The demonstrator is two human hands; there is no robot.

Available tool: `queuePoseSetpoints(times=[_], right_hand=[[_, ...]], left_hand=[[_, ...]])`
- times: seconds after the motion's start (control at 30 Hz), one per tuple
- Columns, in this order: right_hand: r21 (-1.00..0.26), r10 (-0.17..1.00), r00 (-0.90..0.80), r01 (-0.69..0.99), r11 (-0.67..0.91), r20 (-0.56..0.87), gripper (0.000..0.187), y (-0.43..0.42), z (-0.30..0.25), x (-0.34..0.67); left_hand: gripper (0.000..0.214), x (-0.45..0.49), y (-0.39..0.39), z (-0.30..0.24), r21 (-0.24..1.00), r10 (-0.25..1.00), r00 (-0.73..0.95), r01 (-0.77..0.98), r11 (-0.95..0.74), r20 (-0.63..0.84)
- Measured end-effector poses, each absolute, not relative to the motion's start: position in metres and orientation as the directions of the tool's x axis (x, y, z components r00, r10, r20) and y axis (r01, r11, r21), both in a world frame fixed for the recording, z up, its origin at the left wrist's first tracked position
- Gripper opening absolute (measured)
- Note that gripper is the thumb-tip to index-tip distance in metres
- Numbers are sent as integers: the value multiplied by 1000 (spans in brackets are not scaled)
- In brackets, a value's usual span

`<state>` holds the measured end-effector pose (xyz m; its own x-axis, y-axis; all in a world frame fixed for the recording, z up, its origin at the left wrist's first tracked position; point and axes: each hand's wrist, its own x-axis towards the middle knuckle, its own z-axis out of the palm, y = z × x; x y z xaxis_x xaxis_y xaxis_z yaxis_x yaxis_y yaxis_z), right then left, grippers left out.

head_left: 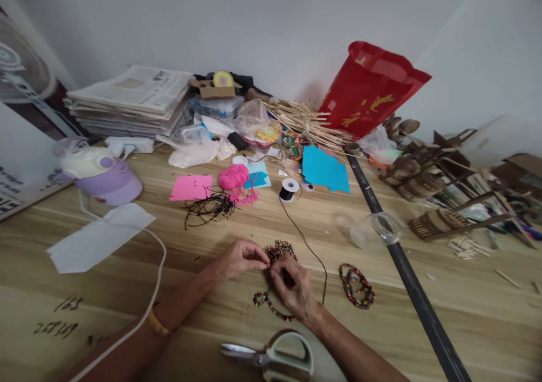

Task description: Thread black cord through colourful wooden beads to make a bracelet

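My left hand (243, 257) is closed in a pinch, its fingertips nearly meeting those of my right hand; what it pinches is too small to make out. My right hand (294, 286) is also pinched, on a thin dark beaded cord (277, 312) that curves across the table below it with multicoloured beads on it. Just behind my fingers lies a heap of multicoloured beads (280, 249), partly hidden by my right hand. From a white spool of black cord (289, 190), a loose length runs down past my right wrist. Scissors (271, 355) lie open close to me.
Right of my hands lies a coiled bead strand (357, 286), with a clear plastic cup (376, 230) beyond it on a dark strip (415, 277). Pink yarn (234, 177) and tangled black cord (209, 208) lie farther back. A white cable (158, 280) passes over my left forearm.
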<state>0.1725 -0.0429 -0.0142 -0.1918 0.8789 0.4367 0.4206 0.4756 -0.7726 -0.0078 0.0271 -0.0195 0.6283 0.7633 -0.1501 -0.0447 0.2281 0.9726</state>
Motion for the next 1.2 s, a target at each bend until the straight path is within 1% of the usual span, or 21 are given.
queuePoseSetpoints(times=[0.3, 0.7, 0.97, 1.2], right_hand=[[-779, 881, -198, 414, 472, 429, 11, -43, -16, 173], [-775, 880, -206, 418, 474, 427, 11, -43, -17, 173], [-785, 873, -225, 382, 488, 433, 10, -43, -16, 173], [-773, 863, -234, 382, 506, 448, 10, -42, -17, 174]], left_hand=[[19, -8, 26, -19, 982, 750, 648, -15, 189, -134], [14, -8, 26, -17, 977, 757, 633, -4, 212, -162], [17, -8, 26, -19, 976, 750, 638, 13, 215, -174], [16, -8, 25, -19, 970, 741, 647, -10, 245, -180]])
